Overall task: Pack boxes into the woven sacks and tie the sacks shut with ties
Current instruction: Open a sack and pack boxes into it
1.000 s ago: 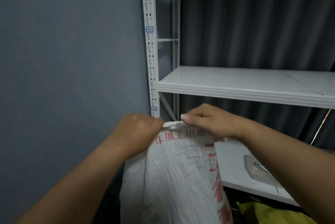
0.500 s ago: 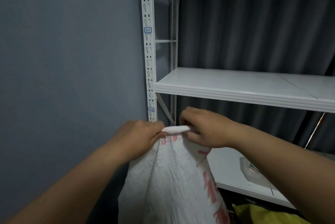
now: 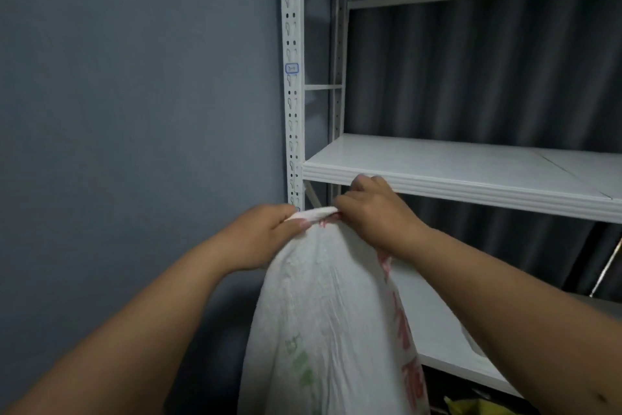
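Note:
A white woven sack (image 3: 323, 320) with red and green print hangs upright in front of me, its body bulging below. Its top edge is gathered into a narrow roll between my hands. My left hand (image 3: 266, 233) grips the left end of that rolled mouth, and my right hand (image 3: 373, 212) pinches the right end with curled fingers. Both hands sit close together just below the front lip of the middle shelf. No boxes or ties show; whatever is in the sack is hidden.
A white metal shelving rack stands right of a grey wall (image 3: 134, 145); its perforated upright (image 3: 292, 78) is just behind my left hand. The middle shelf (image 3: 454, 172) and a lower shelf (image 3: 437, 340) are white. Something yellow (image 3: 471, 408) lies at the bottom right.
My hands have drawn closer together, bunching the sack's mouth into a tighter roll, and the top of the sack has risen toward the middle shelf.

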